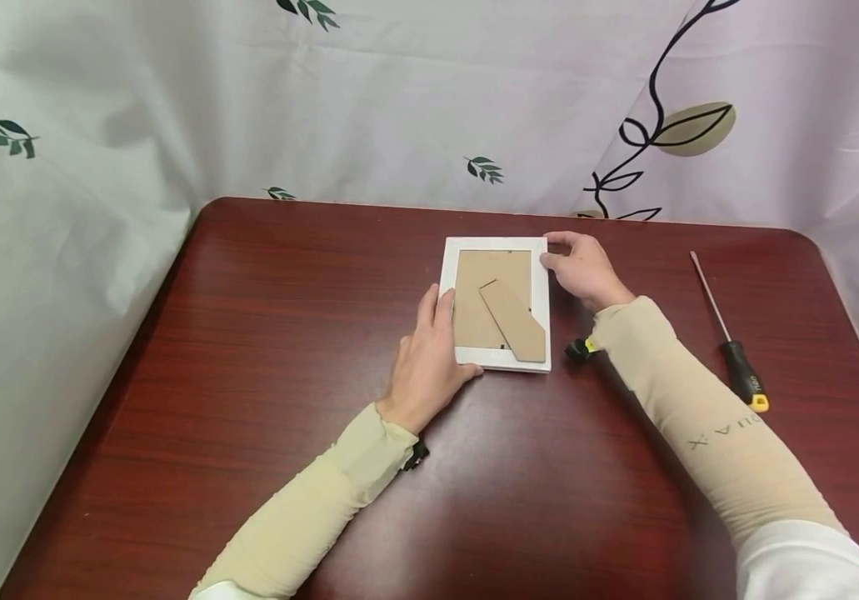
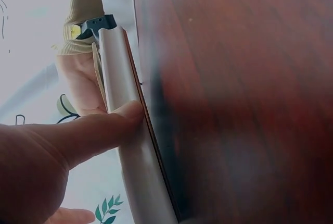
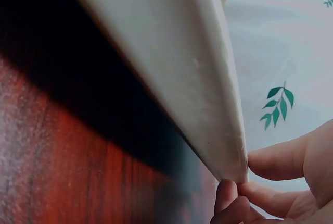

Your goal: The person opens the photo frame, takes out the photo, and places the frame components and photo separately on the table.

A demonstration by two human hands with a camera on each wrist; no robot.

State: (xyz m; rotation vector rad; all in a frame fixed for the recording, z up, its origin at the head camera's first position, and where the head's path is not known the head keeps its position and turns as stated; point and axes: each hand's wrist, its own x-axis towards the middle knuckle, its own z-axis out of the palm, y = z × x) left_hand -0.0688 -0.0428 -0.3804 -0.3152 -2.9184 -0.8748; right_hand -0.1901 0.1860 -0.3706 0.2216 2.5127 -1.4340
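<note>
A white picture frame (image 1: 499, 360) shows its back, with a tan backing board (image 1: 474, 317) and a tan easel stand (image 1: 519, 327) slanting across it. My left hand (image 1: 423, 367) grips its near left corner, fingers along the left side and thumb at the near edge. In the left wrist view the thumb (image 2: 122, 122) presses on the white edge. The far right corner is pinched by my right hand (image 1: 585, 268). Close up in the right wrist view, the right fingers (image 3: 278, 164) hold both faces of that corner. A dark gap shows between the raised edge and the table.
To the right lies a screwdriver (image 1: 740, 367) with a black and yellow handle. The table (image 1: 249, 350) is dark reddish wood. A white curtain (image 1: 399, 100) with leaf prints hangs behind its far edge. A black wrist device (image 1: 582, 350) sits below the right cuff.
</note>
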